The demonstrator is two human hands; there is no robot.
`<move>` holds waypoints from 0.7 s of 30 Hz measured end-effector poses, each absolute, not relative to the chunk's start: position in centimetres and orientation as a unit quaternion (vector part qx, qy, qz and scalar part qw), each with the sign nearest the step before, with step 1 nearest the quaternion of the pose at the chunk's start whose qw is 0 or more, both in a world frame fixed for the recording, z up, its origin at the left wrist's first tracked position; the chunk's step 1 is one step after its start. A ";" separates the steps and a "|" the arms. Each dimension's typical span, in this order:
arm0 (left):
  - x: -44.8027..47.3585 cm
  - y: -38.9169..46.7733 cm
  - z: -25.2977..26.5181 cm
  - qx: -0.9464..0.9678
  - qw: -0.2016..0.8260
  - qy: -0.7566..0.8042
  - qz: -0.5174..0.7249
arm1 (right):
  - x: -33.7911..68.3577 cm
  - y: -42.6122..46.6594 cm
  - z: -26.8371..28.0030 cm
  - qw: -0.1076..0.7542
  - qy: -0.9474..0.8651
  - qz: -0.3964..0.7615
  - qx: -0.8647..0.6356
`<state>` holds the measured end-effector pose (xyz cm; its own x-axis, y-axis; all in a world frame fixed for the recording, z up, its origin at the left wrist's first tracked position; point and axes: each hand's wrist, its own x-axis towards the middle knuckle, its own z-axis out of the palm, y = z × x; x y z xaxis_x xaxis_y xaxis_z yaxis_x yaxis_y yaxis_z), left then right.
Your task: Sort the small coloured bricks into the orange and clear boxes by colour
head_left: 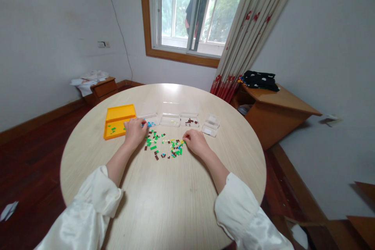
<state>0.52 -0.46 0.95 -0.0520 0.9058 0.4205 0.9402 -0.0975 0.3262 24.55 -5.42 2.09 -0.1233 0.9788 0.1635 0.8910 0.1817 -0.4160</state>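
Observation:
My left hand [135, 131] is between the yellow box [119, 114] and a clear box with blue bricks [151, 124]. Its fingers are curled together near the blue bricks, and whatever they may hold is hidden. My right hand [196, 141] is at the right edge of a loose pile of small building bricks [177, 149], thumb and fingertips pinched together. A yellow brick [182, 141] shows right by those fingertips; whether it is gripped I cannot tell. Green, brown, yellow and blue bricks lie scattered between my hands. A few green bricks [113, 129] are in the yellow box.
Behind the pile stand a clear box [170, 125] with a few pale bricks, another with brown bricks [191, 121], and a small open clear box [210, 132] at the right. All rest on a round wooden table [164, 203]. A wooden cabinet [281, 105] stands beyond, right.

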 end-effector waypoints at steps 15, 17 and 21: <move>1.3 -0.9 1.2 -0.714 0.016 -0.623 -0.319 | 24.2 -4.8 1.4 0.312 -0.725 0.135 -0.599; 1.3 -0.9 1.2 -0.711 0.012 -0.625 -0.323 | 24.2 -4.8 1.3 0.324 -0.724 0.139 -0.593; 1.3 -1.0 1.3 -0.708 0.014 -0.628 -0.324 | 24.2 -4.8 1.2 0.335 -0.723 0.141 -0.588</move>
